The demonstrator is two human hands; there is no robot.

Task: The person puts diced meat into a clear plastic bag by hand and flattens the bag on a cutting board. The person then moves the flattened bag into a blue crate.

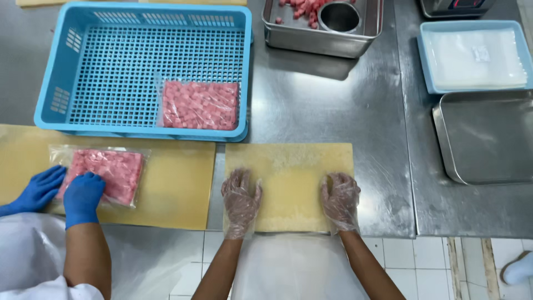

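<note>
Both gloved hands, left hand (241, 195) and right hand (340, 199), are rested loosely curled, gripping nothing, on the yellow cutting board (288, 166) at the bench's near edge.

I see a flat clear plastic bag of pink cubes (201, 104) lying at the near right of the blue perforated crate (55, 72). A second flat clear bag of pink cubes (105, 175) lies near left on a yellow board (177, 189). Far right, a stack of empty clear pouches (474, 58), with a small white label (481, 53) on top, fills a shallow blue tray (425, 61).
</note>
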